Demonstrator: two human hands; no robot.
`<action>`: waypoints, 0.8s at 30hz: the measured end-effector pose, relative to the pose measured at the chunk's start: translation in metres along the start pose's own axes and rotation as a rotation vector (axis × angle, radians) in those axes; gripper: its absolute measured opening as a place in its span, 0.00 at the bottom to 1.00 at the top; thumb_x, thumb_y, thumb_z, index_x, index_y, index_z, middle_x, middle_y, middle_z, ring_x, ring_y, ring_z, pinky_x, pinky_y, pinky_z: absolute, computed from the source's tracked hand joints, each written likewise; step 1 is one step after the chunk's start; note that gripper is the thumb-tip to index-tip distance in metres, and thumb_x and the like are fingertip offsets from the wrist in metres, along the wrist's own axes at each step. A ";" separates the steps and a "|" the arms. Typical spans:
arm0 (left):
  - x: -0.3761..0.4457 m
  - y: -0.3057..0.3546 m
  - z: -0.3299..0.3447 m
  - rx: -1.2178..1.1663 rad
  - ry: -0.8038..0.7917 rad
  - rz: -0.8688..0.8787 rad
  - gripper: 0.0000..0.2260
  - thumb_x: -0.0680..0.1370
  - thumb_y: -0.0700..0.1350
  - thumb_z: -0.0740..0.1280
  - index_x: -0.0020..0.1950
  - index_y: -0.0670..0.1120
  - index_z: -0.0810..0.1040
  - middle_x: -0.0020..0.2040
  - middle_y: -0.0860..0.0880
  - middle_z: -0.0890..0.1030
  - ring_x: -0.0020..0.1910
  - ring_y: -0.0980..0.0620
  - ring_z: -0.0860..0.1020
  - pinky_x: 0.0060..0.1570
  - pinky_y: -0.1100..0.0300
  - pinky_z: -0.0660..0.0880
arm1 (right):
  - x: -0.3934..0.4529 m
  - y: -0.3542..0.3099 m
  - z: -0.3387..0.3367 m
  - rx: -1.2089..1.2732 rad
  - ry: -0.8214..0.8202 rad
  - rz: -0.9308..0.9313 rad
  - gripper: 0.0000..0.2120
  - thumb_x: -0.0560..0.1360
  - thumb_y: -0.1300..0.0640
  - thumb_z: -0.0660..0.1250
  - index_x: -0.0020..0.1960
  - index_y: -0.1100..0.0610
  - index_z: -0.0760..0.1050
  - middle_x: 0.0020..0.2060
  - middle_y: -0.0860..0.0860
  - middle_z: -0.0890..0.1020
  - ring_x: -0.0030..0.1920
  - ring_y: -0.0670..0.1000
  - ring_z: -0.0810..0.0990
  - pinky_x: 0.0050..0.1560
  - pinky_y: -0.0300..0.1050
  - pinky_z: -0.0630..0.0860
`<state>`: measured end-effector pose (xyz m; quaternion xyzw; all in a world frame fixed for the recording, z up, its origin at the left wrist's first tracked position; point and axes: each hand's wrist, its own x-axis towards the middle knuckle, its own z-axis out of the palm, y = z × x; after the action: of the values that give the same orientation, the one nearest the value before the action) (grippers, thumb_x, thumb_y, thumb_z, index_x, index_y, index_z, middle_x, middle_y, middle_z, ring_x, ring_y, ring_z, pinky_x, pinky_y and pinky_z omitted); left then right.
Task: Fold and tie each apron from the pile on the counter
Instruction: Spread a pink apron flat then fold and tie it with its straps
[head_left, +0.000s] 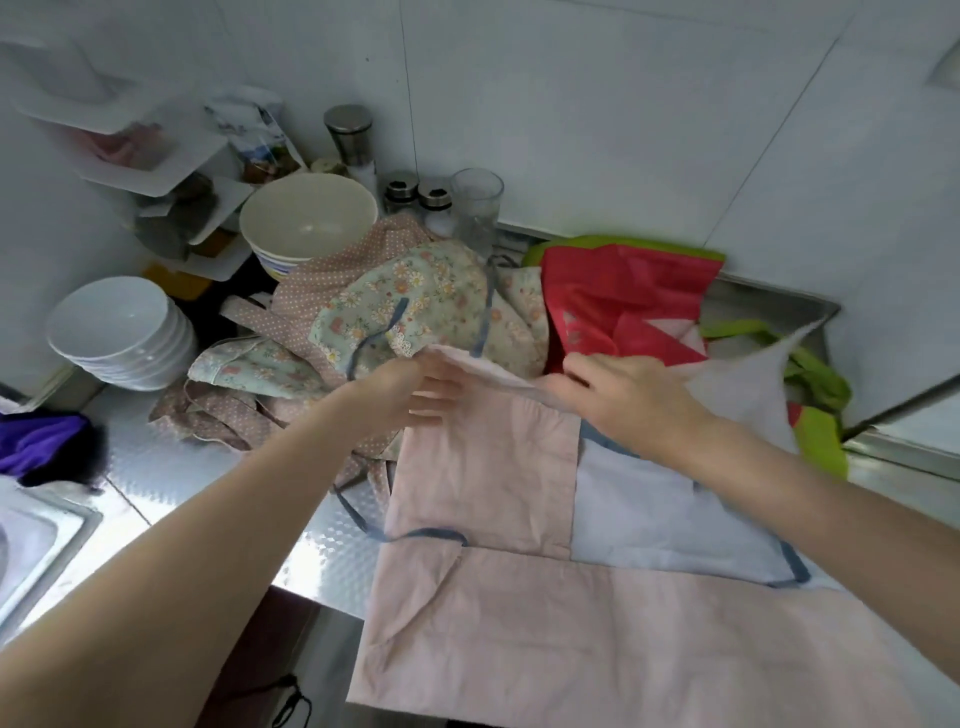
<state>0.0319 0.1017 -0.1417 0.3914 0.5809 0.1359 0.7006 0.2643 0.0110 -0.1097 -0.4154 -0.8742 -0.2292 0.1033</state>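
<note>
Pink apron (483, 483) spread on steel counter (171, 467), left hand (415, 387) and right hand (618, 395) each pinching its lifted far edge, floral aprons (395, 301) heaped behind.

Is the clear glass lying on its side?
No, the clear glass stands upright against the wall beside the two shakers.

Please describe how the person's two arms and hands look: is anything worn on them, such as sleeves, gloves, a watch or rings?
Both arms are bare from the frame edge to the fingers: no sleeves, gloves, watch or bracelet show. The left hand and the right hand show no rings on the parts visible, though the fingers are slightly blurred. No markings or bandages can be seen on either forearm.
</note>
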 end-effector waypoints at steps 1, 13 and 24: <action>-0.002 0.000 0.000 -0.004 -0.001 -0.010 0.13 0.81 0.48 0.57 0.50 0.43 0.79 0.52 0.45 0.82 0.51 0.48 0.79 0.53 0.54 0.75 | -0.009 -0.012 -0.005 0.022 -0.046 -0.029 0.16 0.62 0.72 0.56 0.44 0.58 0.73 0.32 0.52 0.73 0.25 0.51 0.72 0.19 0.38 0.58; -0.018 -0.025 -0.011 0.491 0.287 0.059 0.17 0.75 0.53 0.67 0.54 0.40 0.74 0.41 0.43 0.78 0.37 0.46 0.76 0.29 0.63 0.72 | -0.080 -0.089 0.025 0.379 -0.611 -0.105 0.01 0.69 0.54 0.62 0.40 0.50 0.71 0.33 0.46 0.74 0.32 0.49 0.77 0.23 0.41 0.62; -0.011 -0.019 0.051 1.435 0.088 0.564 0.17 0.77 0.58 0.60 0.53 0.48 0.80 0.53 0.46 0.76 0.54 0.45 0.75 0.51 0.55 0.73 | -0.053 0.014 0.018 0.399 -1.033 0.721 0.20 0.76 0.52 0.65 0.67 0.55 0.69 0.62 0.54 0.73 0.61 0.56 0.73 0.58 0.46 0.71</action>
<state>0.0705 0.0619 -0.1462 0.8772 0.4324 -0.0850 0.1905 0.3086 -0.0084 -0.1409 -0.7115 -0.6432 0.2149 -0.1842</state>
